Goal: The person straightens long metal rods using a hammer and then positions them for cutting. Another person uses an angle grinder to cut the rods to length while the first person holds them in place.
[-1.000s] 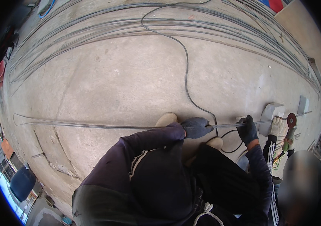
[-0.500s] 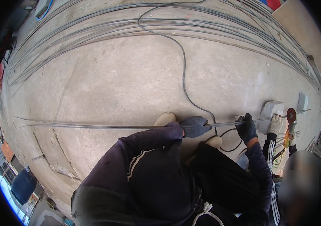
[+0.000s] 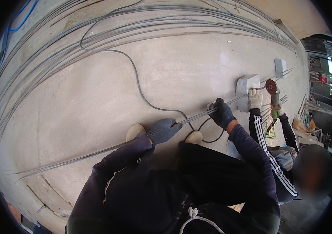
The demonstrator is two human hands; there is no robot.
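Note:
A bundle of thin steel rods (image 3: pixel 197 117) runs from the lower left up to the right. In a dark grey glove, my left hand (image 3: pixel 162 131) is closed around the bundle near the middle of the view. My right hand (image 3: pixel 223 114), gloved alike, grips the same rods further right. Beyond it, a co-worker's white-gloved hand (image 3: pixel 255 98) holds the rods against a pale block (image 3: pixel 246 82). The co-worker's other hand, partly hidden, holds an angle grinder (image 3: pixel 275 98), its reddish disc at the rods.
More long rods (image 3: pixel 166 25) lie in a curved row across the far floor. A black cable (image 3: pixel 138 80) winds over the concrete to near my shoes (image 3: pixel 193 137). A second pale block (image 3: pixel 280 68) stands at the far right. The co-worker's striped sleeve (image 3: pixel 269 156) is close to my right arm.
My view has turned to the right, so the scene sits further left and the rods look slanted. Both my hands keep their grip on the bundle. The grinder stays at the rods.

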